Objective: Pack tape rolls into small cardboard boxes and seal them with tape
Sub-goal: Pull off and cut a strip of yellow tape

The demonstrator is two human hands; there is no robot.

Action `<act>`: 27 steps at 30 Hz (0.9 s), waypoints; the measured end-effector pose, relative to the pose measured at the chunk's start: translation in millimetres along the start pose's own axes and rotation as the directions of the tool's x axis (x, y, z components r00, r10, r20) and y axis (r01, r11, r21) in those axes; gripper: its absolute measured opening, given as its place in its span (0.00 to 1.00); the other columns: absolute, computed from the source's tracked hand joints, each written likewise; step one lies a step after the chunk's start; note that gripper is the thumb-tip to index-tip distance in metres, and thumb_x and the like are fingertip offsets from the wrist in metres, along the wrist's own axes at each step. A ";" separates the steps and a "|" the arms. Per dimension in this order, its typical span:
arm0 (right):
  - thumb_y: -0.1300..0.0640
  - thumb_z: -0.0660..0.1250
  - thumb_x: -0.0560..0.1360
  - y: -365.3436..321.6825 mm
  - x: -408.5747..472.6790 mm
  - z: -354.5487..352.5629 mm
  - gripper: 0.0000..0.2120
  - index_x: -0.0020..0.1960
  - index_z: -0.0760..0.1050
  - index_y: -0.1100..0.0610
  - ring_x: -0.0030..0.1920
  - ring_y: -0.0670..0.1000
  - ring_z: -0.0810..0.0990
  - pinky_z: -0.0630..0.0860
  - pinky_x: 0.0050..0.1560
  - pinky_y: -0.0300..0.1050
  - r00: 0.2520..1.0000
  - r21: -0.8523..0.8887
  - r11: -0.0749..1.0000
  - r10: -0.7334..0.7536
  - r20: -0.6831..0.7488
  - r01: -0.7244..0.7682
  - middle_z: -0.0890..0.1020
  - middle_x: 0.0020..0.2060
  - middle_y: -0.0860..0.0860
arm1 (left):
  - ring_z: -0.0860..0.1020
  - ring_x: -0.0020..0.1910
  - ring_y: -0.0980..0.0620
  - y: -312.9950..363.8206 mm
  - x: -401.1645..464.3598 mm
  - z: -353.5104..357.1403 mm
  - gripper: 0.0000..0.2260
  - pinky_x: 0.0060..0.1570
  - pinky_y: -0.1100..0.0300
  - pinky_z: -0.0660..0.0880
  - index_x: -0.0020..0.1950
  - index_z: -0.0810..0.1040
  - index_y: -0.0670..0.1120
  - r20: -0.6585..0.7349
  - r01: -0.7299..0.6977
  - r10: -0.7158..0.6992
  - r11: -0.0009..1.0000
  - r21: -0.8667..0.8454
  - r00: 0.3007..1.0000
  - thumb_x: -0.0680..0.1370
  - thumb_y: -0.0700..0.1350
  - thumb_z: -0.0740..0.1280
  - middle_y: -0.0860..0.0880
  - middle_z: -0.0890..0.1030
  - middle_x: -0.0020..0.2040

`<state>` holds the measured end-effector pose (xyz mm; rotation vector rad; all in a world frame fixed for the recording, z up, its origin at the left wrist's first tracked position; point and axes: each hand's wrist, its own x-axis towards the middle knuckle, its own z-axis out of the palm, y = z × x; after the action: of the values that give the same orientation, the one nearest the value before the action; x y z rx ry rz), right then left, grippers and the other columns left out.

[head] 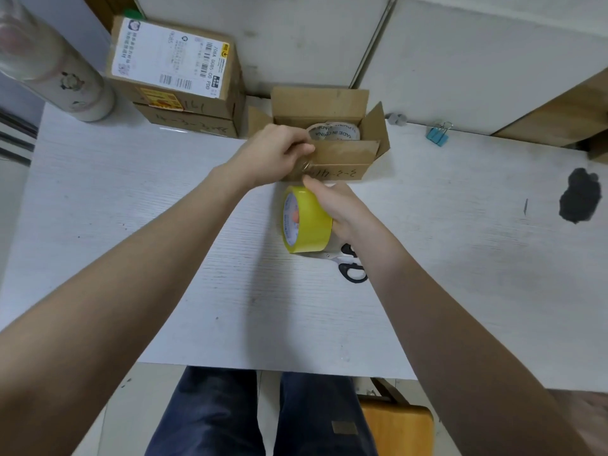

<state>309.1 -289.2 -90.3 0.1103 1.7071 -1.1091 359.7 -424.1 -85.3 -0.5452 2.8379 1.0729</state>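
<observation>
The left hand (pixel 274 153) pinches something small at the near left corner of the small brown cardboard box (pixel 324 139), probably the loose end of clear tape, though I cannot see it clearly. The right hand (pixel 342 209) has its grip curled around the yellow roll of packing tape (pixel 304 220), held just in front of the box, above the white table (pixel 131 209). Inside the box lies a clear tape roll with printed core (pixel 334 131), and the flaps are not yet closed. I think the flaps should be folded flat first, then the tape pulled straight across the seam with the box held firm. The black-handled scissors (pixel 352 268) lie near the right wrist, ready for cutting.
</observation>
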 end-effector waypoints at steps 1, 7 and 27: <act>0.48 0.64 0.78 2.4 3.1 -0.3 0.15 0.53 0.75 0.60 0.44 0.52 0.84 0.80 0.47 0.44 1.000 -0.057 0.998 0.009 -0.025 -0.010 0.84 0.42 0.54 | 0.76 0.44 0.42 -1.6 -1.6 1.2 0.09 0.42 0.53 0.70 0.48 0.79 0.42 -0.020 0.007 -0.006 1.000 0.021 1.000 0.80 0.44 0.61 0.47 0.77 0.38; 0.38 0.49 0.80 5.4 7.6 -5.8 0.30 0.64 0.72 0.61 0.51 0.56 0.80 0.77 0.55 0.52 0.996 -0.249 0.966 0.063 -0.061 -0.076 0.80 0.53 0.56 | 0.73 0.52 0.44 -5.3 -11.6 11.6 0.10 0.43 0.55 0.66 0.55 0.79 0.46 -0.190 0.022 0.012 0.984 0.175 0.982 0.79 0.49 0.63 0.47 0.80 0.48; 0.48 0.61 0.77 96.4 -46.4 -94.8 0.10 0.47 0.72 0.56 0.53 0.56 0.74 0.64 0.49 0.46 0.914 -1.000 0.008 -0.405 -0.023 -0.022 0.78 0.48 0.54 | 0.76 0.44 0.44 34.9 -62.2 39.7 0.17 0.43 0.56 0.71 0.67 0.71 0.57 0.003 0.437 -0.489 0.777 -0.453 0.872 0.79 0.46 0.56 0.46 0.76 0.37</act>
<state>316.2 -147.8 -110.6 -0.9865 2.4926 0.2932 403.1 -355.1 -82.3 -1.3004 2.3120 1.6056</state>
